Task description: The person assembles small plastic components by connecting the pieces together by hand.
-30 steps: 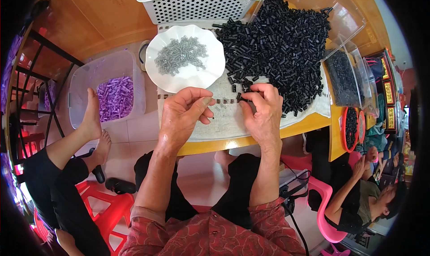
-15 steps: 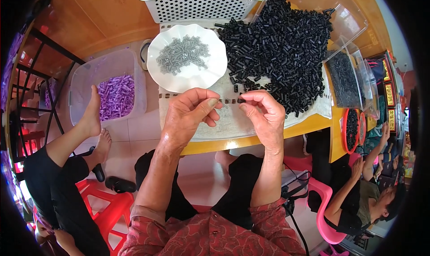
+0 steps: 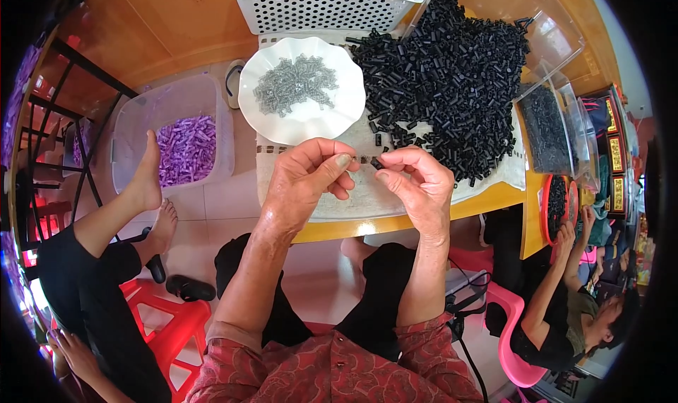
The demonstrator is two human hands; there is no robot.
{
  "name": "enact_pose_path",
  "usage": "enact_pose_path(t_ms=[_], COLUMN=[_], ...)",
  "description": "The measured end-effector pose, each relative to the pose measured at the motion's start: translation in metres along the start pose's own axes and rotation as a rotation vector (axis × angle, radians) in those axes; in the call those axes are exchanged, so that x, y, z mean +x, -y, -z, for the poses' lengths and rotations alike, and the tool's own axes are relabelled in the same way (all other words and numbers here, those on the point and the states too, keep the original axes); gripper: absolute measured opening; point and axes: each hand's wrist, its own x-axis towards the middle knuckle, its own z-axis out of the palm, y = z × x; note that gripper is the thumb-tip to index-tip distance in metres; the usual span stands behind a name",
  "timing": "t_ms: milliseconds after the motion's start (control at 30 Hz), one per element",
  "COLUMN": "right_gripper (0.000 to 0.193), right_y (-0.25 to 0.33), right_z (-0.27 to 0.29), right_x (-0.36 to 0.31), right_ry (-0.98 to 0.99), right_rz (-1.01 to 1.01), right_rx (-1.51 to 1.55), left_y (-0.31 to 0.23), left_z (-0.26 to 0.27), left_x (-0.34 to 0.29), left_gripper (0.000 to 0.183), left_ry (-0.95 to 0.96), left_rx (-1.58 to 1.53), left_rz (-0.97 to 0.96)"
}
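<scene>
Small black plastic tube piece (image 3: 376, 164): pinched between thumb and fingertips of the right hand (image 3: 417, 184), at centre frame, just above the near edge of the table. Right hand was closed narrow upon the piece, remaining fingers curled.

Left hand (image 3: 307, 181): centre frame, just left of the right hand, thumb and forefinger pressed together, tips facing the black piece and almost touching it; whether something thin lay between them could not be told.

Heap of short black plastic tube pieces (image 3: 452, 85): upper right of centre, spread over a pale cloth mat (image 3: 367, 198), strays reaching down toward the hands.

White scallop-edged plate (image 3: 254, 103): upper centre, just left of the heap, carrying a mound of small grey metal springs (image 3: 293, 84).

White perforated plastic basket (image 3: 318, 9): top centre, behind the plate.

Yellow-edged wooden table (image 3: 424, 219): bore mat, plate and heap.

Clear plastic tub (image 3: 138, 131): on the floor, left of frame, containing purple plastic pieces (image 3: 187, 149).

Clear rectangular boxes (image 3: 547, 128): right of the heap, one holding dark pieces.

Red plastic stool (image 3: 169, 325): lower left, beside another person's bare feet (image 3: 148, 181).

Second person (image 3: 565, 311): lower right, seated on a pink chair (image 3: 512, 357).
</scene>
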Motion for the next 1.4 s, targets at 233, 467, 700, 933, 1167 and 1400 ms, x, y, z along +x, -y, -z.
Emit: enact_pose_path(t_ms=[233, 467, 700, 933, 1167, 1400], right_gripper=[0.023, 0.02, 0.019, 0.016, 0.01, 0.007], right_y=[-0.001, -0.002, 0.0, -0.001, 0.001, 0.002], right_z=[-0.004, -0.008, -0.012, -0.016, -0.018, -0.017], right_x=[0.0, 0.0, 0.001, 0.002, 0.001, 0.0], right_ry=[0.016, 0.042, 0.026, -0.019, 0.007, 0.004], right_rz=[0.042, 0.065, 0.116, 0.159, 0.055, -0.06], right_rx=[0.033, -0.024, -0.102, -0.142, -0.042, 0.063], left_y=[0.003, 0.005, 0.009, 0.011, 0.012, 0.011], left_z=[-0.004, -0.004, -0.007, -0.007, -0.009, -0.009], left_x=[0.0, 0.001, 0.002, 0.002, 0.002, 0.002], left_gripper=[0.015, 0.014, 0.013, 0.012, 0.012, 0.012], left_ry=[0.018, 0.019, 0.044, 0.017, -0.018, 0.018], left_rx=[-0.006, 0.026, 0.035, 0.092, 0.105, 0.09], left_rz=[-0.002, -0.032, -0.053, -0.072, -0.096, -0.138])
